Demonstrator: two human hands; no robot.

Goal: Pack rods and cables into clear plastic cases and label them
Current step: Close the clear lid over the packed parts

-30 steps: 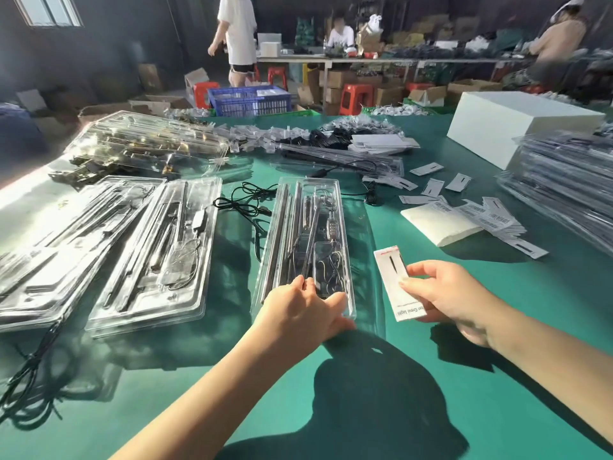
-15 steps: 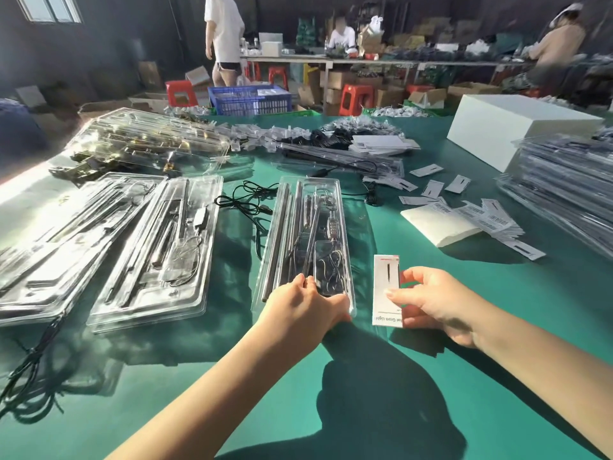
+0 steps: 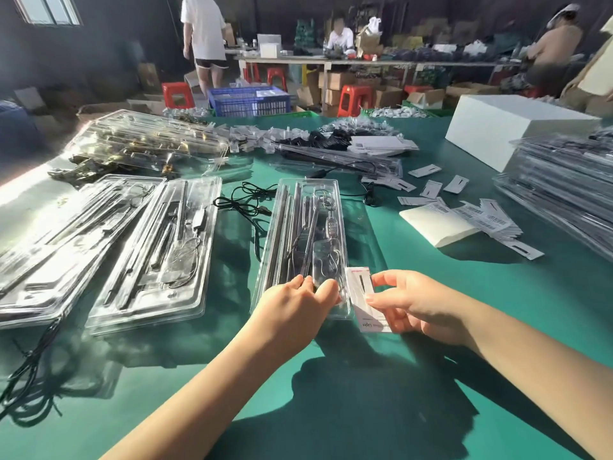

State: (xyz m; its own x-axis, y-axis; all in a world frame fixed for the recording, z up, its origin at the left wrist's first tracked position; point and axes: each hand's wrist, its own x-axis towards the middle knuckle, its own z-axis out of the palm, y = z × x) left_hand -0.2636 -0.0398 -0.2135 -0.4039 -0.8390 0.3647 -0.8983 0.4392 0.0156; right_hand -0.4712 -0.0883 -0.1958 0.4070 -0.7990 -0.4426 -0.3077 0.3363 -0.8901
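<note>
The left hand [image 3: 298,302] grips the near end of the case [image 3: 303,247], which lies mid-worktop [image 3: 365,410] with its long axis running away from the person. The right hand [image 3: 416,302] pinches a label [image 3: 360,295], touching the case's near right corner, so the right hand is placed to fit it.

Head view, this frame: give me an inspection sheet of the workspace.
Surface: green table, sunlit at left.
Job's things: clear plastic case holding rods and cable; white label card at its near right corner.
Clutter: filled cases left, stacked cases right, loose labels, white box.
Hands: left hand grips the case's near end; right hand pinches the card.
Cables: loose black cable; another at left edge.
Surroundings: people at benches, red stools, blue crate.
</note>
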